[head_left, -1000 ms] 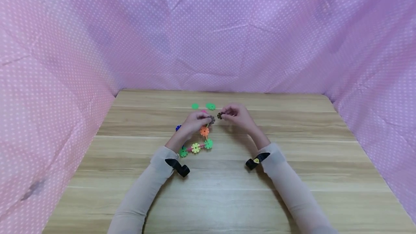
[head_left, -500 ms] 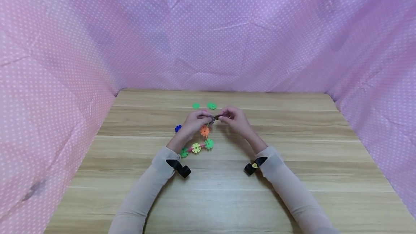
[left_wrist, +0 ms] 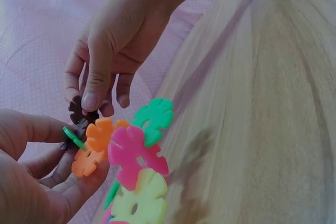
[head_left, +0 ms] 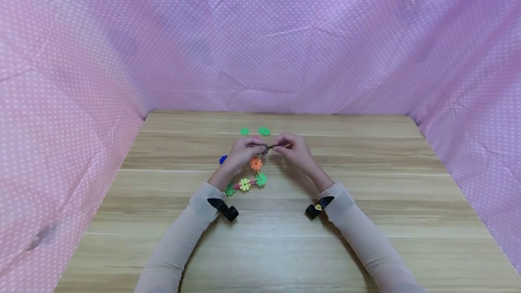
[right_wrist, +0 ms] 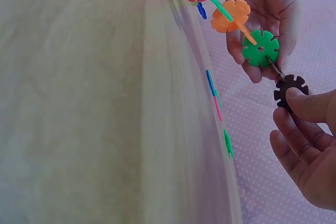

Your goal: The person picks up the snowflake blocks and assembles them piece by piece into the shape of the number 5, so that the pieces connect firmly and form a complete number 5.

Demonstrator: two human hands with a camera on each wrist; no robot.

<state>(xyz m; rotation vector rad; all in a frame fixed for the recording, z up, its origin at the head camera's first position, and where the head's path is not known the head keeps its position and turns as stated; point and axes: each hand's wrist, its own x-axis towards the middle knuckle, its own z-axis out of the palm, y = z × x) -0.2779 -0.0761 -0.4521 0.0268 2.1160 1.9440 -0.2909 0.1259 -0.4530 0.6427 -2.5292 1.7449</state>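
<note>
In the head view my left hand pinches a dark brown notched disc at the end of a chain of plastic snowflake discs. My right hand pinches a second dark brown snowflake disc between thumb and fingers. The two brown discs meet edge to edge, crosswise; how deep their slots interlock I cannot tell. From the left hand the chain runs through a green disc, an orange disc, a pink disc and a yellow disc. Part of the chain is hidden behind the left hand and wrist.
Loose green discs lie near the back of the wooden table, with a pink piece just in front. A blue disc shows left of the left wrist. Pink dotted cloth surrounds the table's back and sides.
My right hand has moved slightly left, bringing its brown disc from apart into contact with the one in my left hand. The left hand has stayed nearly still.
</note>
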